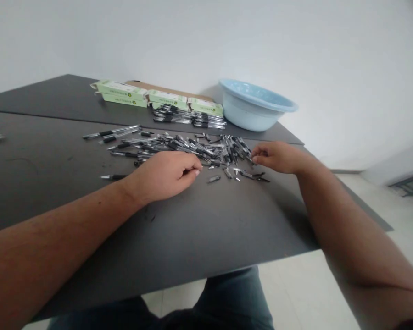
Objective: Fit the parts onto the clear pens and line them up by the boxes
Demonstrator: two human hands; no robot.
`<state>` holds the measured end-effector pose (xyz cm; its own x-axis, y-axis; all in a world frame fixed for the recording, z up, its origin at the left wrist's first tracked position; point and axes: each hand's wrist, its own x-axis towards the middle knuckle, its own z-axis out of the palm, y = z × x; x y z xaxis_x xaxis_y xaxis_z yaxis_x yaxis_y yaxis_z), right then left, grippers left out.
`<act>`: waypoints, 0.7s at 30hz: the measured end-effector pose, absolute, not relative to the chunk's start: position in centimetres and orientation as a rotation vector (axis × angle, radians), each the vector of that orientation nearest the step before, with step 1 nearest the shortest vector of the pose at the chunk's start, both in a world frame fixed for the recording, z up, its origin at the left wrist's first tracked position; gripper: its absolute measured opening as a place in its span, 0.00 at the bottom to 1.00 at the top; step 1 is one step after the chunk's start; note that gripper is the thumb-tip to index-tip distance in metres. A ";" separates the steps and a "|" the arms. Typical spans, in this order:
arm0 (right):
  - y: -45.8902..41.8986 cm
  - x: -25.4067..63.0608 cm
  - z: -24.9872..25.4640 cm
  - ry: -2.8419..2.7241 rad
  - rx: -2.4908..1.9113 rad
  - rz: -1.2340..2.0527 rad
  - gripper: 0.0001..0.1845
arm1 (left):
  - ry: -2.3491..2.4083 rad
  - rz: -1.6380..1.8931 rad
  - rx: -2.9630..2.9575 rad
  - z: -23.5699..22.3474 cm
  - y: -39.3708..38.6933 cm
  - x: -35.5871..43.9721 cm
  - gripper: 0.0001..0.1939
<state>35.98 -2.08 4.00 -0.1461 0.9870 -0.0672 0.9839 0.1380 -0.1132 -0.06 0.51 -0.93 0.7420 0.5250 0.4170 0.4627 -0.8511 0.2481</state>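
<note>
Working at a loose heap of slim clear plastic pens with black grips (189, 145), two bare hands on a dark grey flat tabletop (199, 238). Heap sits near the seam, mostly between and behind the hands.

Left hand (167, 172): at the heap's front edge, fingers curled, thumb and index tips close together (can't tell if something small is pinched). It blocks the view of some pens; one separate black-gripped pen (113, 177) runs behind its wrist.

Right hand (275, 155): at the right edge of a pile of short clear-and-black plastic pieces (232, 149), fingers bent in; can't tell if it grips one.

Clutter: small loose clear and black plastic bits (213, 179) lie in the gap between the hands. Beyond the seam, neatly stacked clear-and-black pens (172, 114) back up against pale green cardboard boxes (124, 98). Round light-blue plastic basin (254, 110) stands beyond the right hand, just right of the boxes. White wall (158, 36) behind.
</note>
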 end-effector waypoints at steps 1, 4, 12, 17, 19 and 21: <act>-2.1 35.9 4.0 -2.358 -2.013 0.219 0.16 | 0.806 0.729 2.811 -0.9 0.5 -0.1 0.13; -2.0 35.6 3.9 -2.405 -1.949 0.268 0.16 | 0.826 0.717 2.813 -0.8 0.5 -0.1 0.13; -1.9 34.3 3.3 -2.467 -2.037 0.206 0.16 | 0.857 0.680 2.820 -0.6 0.3 -0.2 0.15; -1.5 33.9 2.8 -2.563 -2.102 0.081 0.16 | 0.851 0.677 2.818 -0.6 0.3 -0.1 0.14; -1.4 33.8 2.7 -2.604 -2.116 0.063 0.15 | 0.862 0.666 2.814 -0.5 0.2 -0.1 0.14; -1.3 33.7 2.6 -2.623 -2.131 0.073 0.15 | 0.862 0.670 2.809 -0.6 0.2 -0.1 0.14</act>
